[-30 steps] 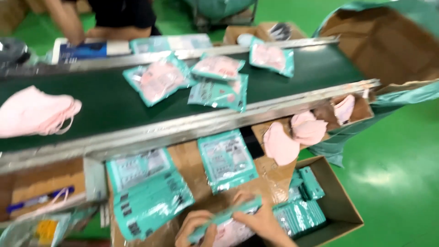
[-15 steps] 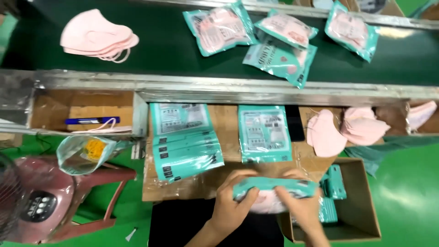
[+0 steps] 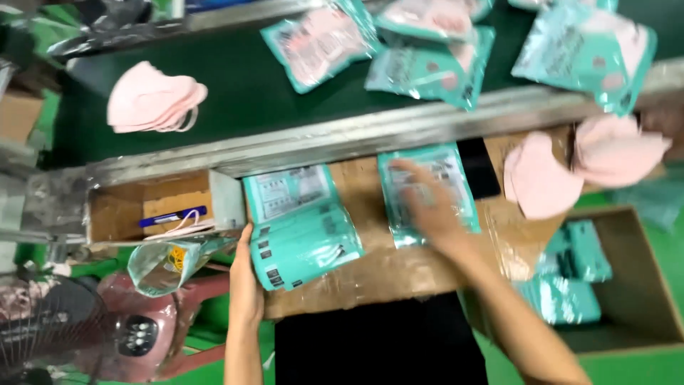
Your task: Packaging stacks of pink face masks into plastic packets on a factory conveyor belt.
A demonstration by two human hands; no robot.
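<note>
My left hand (image 3: 244, 284) rests flat against the left edge of a fanned stack of teal pouches (image 3: 299, 227) on a cardboard work surface (image 3: 388, 271). My right hand (image 3: 426, 207), blurred, lies with spread fingers on a second pile of teal pouches (image 3: 427, 189) further right. Neither hand visibly grips anything. Loose pink masks (image 3: 541, 182) lie to the right of that pile, more at the far right (image 3: 616, 153).
A dark green conveyor belt (image 3: 242, 93) behind a metal rail (image 3: 370, 132) carries a stack of pink masks (image 3: 153, 100) and several filled teal packets (image 3: 324, 43). A small box with a blue pen (image 3: 173, 215) sits left. A carton (image 3: 627, 285) of packed pouches stands right. A fan (image 3: 43, 328) is at lower left.
Both hands held one teal packet together low in the middle; now that packet is gone from them, the left hand is at the left stack and the right hand reaches onto the middle pile.
</note>
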